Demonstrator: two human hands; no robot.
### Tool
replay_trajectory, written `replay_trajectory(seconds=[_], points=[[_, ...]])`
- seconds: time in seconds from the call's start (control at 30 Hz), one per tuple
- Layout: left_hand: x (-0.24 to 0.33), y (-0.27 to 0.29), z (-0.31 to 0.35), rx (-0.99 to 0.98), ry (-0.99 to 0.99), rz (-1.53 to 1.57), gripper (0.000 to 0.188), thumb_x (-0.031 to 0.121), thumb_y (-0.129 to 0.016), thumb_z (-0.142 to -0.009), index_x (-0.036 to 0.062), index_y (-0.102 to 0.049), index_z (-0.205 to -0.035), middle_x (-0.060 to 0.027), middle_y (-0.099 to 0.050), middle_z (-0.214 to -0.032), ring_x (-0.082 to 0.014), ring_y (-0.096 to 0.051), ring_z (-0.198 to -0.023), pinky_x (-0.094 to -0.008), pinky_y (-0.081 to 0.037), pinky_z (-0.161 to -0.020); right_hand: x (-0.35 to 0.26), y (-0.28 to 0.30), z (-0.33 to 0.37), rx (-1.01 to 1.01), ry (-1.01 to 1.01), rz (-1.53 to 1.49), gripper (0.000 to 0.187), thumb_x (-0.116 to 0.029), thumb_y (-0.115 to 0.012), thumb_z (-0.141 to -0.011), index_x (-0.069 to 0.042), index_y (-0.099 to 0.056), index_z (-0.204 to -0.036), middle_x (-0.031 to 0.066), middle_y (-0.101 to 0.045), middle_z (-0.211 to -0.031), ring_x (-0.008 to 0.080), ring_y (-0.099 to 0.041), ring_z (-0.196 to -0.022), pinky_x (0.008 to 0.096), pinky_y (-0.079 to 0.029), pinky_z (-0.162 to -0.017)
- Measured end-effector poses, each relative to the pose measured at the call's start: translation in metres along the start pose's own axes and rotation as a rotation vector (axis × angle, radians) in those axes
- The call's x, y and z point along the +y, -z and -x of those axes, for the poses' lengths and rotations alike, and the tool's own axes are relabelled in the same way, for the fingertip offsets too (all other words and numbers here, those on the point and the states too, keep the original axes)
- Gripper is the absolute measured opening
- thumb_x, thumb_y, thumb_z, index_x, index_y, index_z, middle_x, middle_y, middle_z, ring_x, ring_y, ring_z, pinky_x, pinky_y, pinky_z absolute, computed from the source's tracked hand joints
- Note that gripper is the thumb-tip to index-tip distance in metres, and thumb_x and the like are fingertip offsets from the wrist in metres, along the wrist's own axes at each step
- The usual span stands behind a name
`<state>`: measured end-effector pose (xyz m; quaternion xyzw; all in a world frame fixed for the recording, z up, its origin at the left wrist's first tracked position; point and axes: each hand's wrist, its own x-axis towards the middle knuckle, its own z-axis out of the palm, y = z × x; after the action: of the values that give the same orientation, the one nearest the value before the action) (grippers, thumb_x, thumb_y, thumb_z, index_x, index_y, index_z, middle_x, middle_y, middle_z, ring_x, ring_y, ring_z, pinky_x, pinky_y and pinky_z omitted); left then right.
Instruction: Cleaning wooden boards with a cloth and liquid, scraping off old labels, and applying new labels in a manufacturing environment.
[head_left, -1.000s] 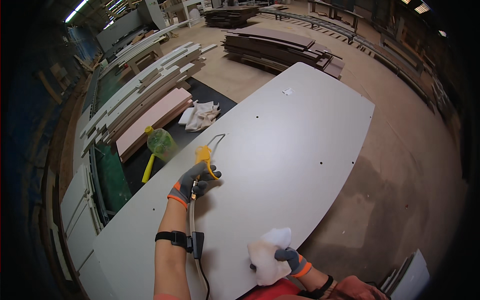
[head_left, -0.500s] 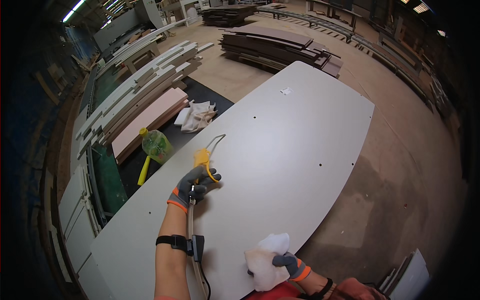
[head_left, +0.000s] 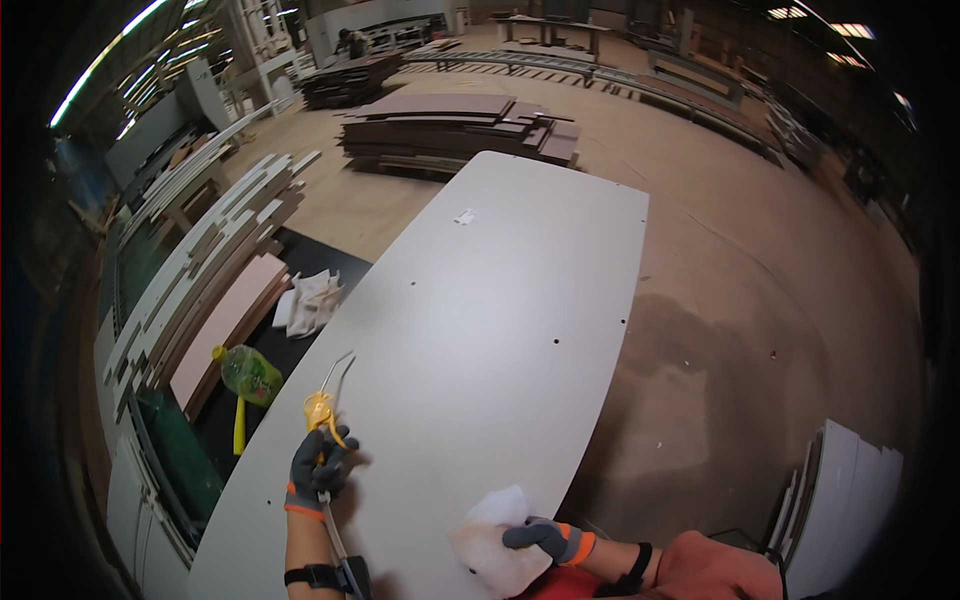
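Note:
A large pale grey panel (head_left: pixel 480 400) with several small dark holes and a white label lies flat in front of me. My left hand (head_left: pixel 320 468), in a grey and orange glove, is closed round a yellow air blow gun (head_left: pixel 319 410). Its thin bent metal nozzle points away from me above the panel, and a hose runs back along my forearm. At the panel's near right edge, my right hand (head_left: pixel 540 538), gloved alike, grips a crumpled white cloth (head_left: pixel 490 552). The cloth hides part of that hand's fingers.
Left of the panel are a green-tinted bottle (head_left: pixel 250 374) with a yellow cap, a crumpled rag (head_left: pixel 310 302) and stacked pale boards (head_left: pixel 215 255). Dark brown panels (head_left: pixel 450 128) are piled beyond the far end. White panels (head_left: pixel 835 500) stand at the lower right.
The whole view has swung right and up, so the panel and surroundings sit further left. My left hand has drawn the blow gun slightly nearer; my right hand still holds the cloth.

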<state>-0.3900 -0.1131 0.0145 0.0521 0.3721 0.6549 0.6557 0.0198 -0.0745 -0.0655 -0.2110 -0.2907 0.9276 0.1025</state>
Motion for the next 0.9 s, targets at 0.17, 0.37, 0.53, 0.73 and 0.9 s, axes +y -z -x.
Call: replay_trajectory(seconds=[0.17, 0.37, 0.53, 0.73, 0.9], points=[[0.001, -0.036, 0.029, 0.325, -0.109, -0.209, 0.043, 0.040, -0.053, -0.095, 0.0034, -0.055, -0.118, -0.0165, -0.066, -0.097, -0.0051, -0.037, -0.036, -0.0173, -0.032, -0.034, 0.010, 0.009, -0.007, 0.013, 0.231, 0.154, 0.041, -0.016, -0.064, -0.089, -0.003, -0.057, -0.127, 0.0070, -0.059, -0.124, 0.0163, -0.055, -0.114, 0.0334, -0.044, -0.097], [0.006, -0.089, 0.079, 0.242, 0.220, -0.396, 0.036, 0.030, -0.061, -0.094, 0.0072, -0.059, -0.123, -0.0055, -0.065, -0.085, -0.0113, -0.051, -0.043, -0.0252, -0.036, -0.038, 0.010, 0.007, -0.008, 0.063, 0.049, 0.178, 0.039, -0.024, -0.063, -0.093, -0.006, -0.059, -0.128, 0.0030, -0.061, -0.124, 0.0107, -0.055, -0.113, 0.0300, -0.044, -0.098], [-0.033, -0.050, 0.141, -0.064, 0.189, -0.792, 0.049, 0.035, -0.037, -0.103, 0.0039, -0.043, -0.141, -0.0188, -0.058, -0.130, -0.0057, -0.029, -0.039, -0.0186, -0.023, -0.035, 0.009, 0.003, -0.018, 0.014, 0.217, 0.295, 0.040, -0.024, -0.064, -0.093, -0.006, -0.058, -0.128, 0.0040, -0.061, -0.123, 0.0118, -0.055, -0.113, 0.0310, -0.044, -0.099], [-0.072, -0.119, 0.151, -0.140, 0.251, -0.971, 0.048, 0.035, -0.039, -0.102, 0.0042, -0.045, -0.139, -0.0177, -0.059, -0.126, -0.0064, -0.032, -0.040, -0.0192, -0.025, -0.036, 0.000, -0.007, -0.016, -0.004, 0.338, 0.437, 0.041, -0.025, -0.065, -0.092, -0.005, -0.058, -0.128, 0.0051, -0.061, -0.123, 0.0131, -0.055, -0.114, 0.0323, -0.043, -0.100], [-0.092, -0.140, 0.174, -0.189, 0.239, -1.023, 0.047, 0.034, -0.042, -0.102, 0.0043, -0.046, -0.137, -0.0167, -0.060, -0.123, -0.0070, -0.034, -0.041, -0.0198, -0.026, -0.036, -0.006, -0.018, -0.017, -0.040, 0.421, 0.520, 0.042, -0.025, -0.065, -0.092, -0.004, -0.058, -0.128, 0.0061, -0.062, -0.122, 0.0142, -0.056, -0.114, 0.0333, -0.043, -0.101]])
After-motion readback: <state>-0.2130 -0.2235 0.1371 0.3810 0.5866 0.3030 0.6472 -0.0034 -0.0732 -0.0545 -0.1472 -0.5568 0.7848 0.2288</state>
